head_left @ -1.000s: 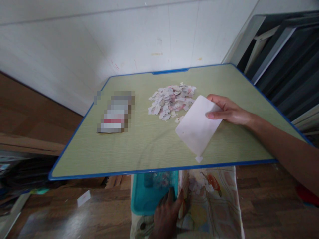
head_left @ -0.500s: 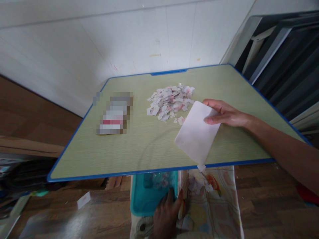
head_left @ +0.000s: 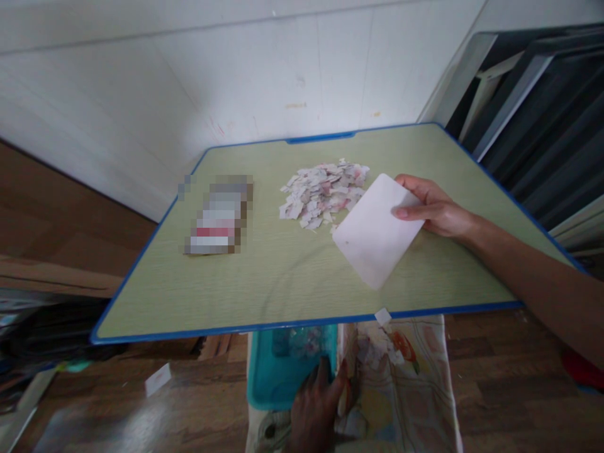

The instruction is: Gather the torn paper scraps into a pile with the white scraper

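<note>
My right hand [head_left: 431, 204] is closed on a white card with rounded corners [head_left: 377, 236], thumb on top and fingers behind. The card is held tilted over the table, just in front of a heap of small torn paper pieces [head_left: 323, 192]. One small paper scrap [head_left: 382, 316] lies at the table's front edge below the card. Under that edge, my left hand [head_left: 314, 406] grips the right side of a teal plastic tray [head_left: 271, 390], which has a clear container with bits inside it. Its fingertips are partly in shadow.
The pale green table [head_left: 226, 289] has a blue rim. A blurred-out packet [head_left: 214, 217] lies at its left. Paper scraps [head_left: 375, 349] rest on a patterned cloth [head_left: 410, 402] below the table. Another paper piece [head_left: 158, 379] is on the wooden floor. Dark panels [head_left: 552, 94] lean at right.
My right hand has raised the white card slightly and drawn it back from the table's front edge. The small scrap stays at that edge, now apart from the card. My left hand is unmoved.
</note>
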Action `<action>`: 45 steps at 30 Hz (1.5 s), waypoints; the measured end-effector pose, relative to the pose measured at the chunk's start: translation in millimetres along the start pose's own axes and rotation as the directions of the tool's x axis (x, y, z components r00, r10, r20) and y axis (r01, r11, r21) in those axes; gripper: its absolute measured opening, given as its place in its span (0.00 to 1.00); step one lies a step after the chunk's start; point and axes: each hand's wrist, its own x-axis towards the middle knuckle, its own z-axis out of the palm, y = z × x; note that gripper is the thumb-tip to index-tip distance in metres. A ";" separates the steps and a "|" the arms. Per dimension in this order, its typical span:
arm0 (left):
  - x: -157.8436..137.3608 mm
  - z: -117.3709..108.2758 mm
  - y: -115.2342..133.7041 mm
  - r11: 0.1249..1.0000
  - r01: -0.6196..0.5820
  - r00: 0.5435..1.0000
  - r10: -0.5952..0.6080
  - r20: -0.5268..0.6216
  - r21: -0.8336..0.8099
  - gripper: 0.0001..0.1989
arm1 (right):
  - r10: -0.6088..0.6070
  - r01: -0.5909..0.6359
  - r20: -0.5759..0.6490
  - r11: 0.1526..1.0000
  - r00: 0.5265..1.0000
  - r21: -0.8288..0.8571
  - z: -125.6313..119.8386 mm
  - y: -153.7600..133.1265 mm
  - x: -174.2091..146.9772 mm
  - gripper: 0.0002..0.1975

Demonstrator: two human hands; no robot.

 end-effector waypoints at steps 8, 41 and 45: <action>0.8 -0.2 2.1 1.000 0.011 1.000 -0.011 -0.009 0.017 0.64 | 0.103 -0.092 0.281 0.994 0.954 -0.052 13.1 -10.4 -8.5 0.13; 2.2 -0.4 3.9 0.979 0.018 0.985 0.018 -0.172 0.205 0.38 | -0.236 0.232 -0.280 0.972 0.931 -0.050 11.2 -21.2 -5.6 0.18; 4.4 13.3 1.5 0.964 0.029 0.964 0.043 -0.261 0.263 0.37 | -0.332 0.291 -0.411 0.943 0.849 -0.159 20.6 -41.1 -27.9 0.19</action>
